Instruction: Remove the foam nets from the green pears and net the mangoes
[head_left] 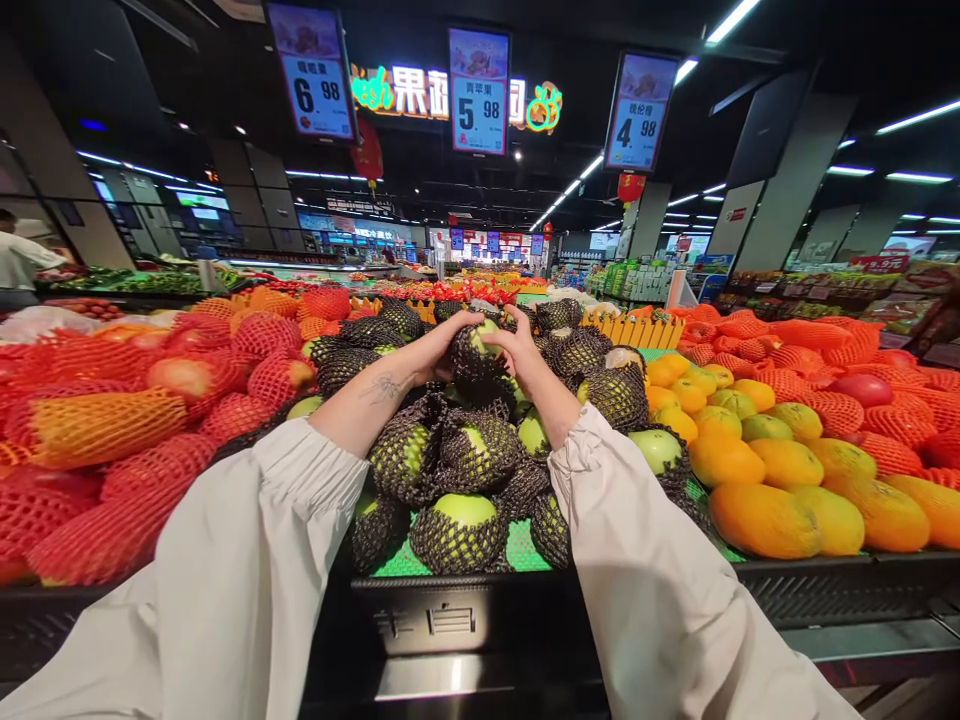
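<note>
Head: held apple (474, 352) well behind tray's front edge (459, 582)

My left sleeve (217, 570): off-white, loose cut, long soft folds. Left cuff (319, 455): gathered, pleats fanning out from band. My right sleeve (652, 540): same off-white cloth, broad and full. Right cuff (581, 440): gathered likewise, edge ruffled. My left forearm (352, 410): dark fine-line marking (385, 387), sketch-like; design too small to read. My left hand (442, 348), right hand (523, 352): bare.
</note>
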